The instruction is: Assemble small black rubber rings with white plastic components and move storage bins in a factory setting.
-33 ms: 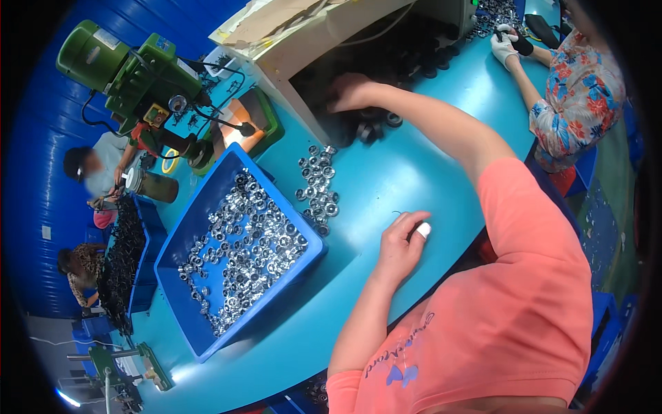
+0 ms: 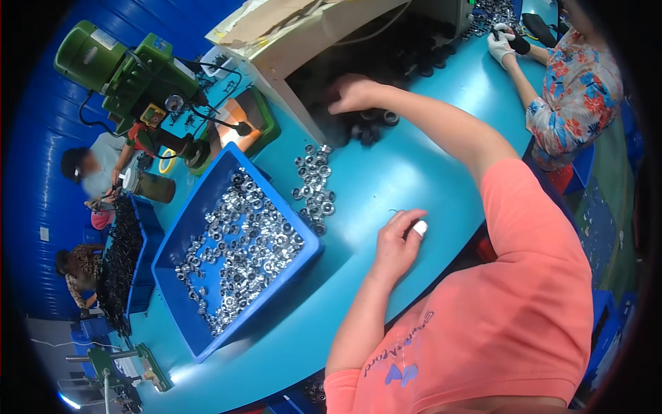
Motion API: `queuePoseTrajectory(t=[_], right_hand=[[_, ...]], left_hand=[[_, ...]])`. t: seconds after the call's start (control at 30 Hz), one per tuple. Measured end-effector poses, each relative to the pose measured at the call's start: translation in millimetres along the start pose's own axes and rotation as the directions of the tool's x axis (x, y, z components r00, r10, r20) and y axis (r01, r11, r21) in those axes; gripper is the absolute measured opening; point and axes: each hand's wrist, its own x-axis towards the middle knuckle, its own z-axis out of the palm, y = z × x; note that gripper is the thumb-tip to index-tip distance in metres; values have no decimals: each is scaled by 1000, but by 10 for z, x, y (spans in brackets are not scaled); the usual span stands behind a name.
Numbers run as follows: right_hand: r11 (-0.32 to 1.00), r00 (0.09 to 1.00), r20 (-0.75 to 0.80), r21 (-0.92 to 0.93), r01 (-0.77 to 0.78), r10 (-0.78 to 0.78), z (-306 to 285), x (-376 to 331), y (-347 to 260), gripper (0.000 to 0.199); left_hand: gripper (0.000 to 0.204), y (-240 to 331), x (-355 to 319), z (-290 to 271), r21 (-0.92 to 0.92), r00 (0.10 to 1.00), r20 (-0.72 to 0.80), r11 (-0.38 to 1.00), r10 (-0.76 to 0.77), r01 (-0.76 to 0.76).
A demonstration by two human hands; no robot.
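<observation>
One massive teal counter (image 2: pixel 427 165) to start with, curving through most of the view. Next down in size, a cream-coloured housing (image 2: pixel 310 34) at the far side, open underneath and dark inside. Then a deep blue bin (image 2: pixel 276 293) sitting on the counter to the left, loaded with shiny silver rings (image 2: pixel 241 241). Behind that, a green bench machine (image 2: pixel 131 69) with cables hanging off it. Over on the far right, a co-worker in a floral shirt (image 2: pixel 576 83), gloved hand (image 2: pixel 500 45) on something dark. Can't make out what exactly.

Down to the smaller stuff now. Just beside the bin's right wall, a loose scatter of more silver rings (image 2: pixel 314 183) lying bare on the counter. At the mouth of the housing, a heap of black round parts (image 2: pixel 372 127), spilling a little onto the teal.

As for the hands: right hand (image 2: pixel 352 93) stretched way out, palm down, fingers curled over the near edge of those black parts and touching them. Honestly can't tell whether anything is actually gripped. Left hand (image 2: pixel 398 241) resting on the counter close to the body, near the bin's corner but apart from it, curled up almost into a fist, nothing visible inside. Smallest of all, a white finger cover (image 2: pixel 419 228) on one fingertip of that hand.
</observation>
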Motion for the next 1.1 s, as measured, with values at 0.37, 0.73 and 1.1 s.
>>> queuePoseTrajectory(t=[0.37,0.73,1.1], right_hand=[[922,917,-169,-207,327,-363,111,-1445,-370,40],[973,947,-235,25,230,-218,309,-1792,-369,20],[924,963,-237,326,202,-127,88,-1959,-1064,22]], left_hand=[[29,-154,15,-20,-302,963,-223,950,-149,77],[28,-109,-26,-60,-275,895,-413,960,-169,54],[45,75,-179,-59,-487,876,-448,870,-176,-74]])
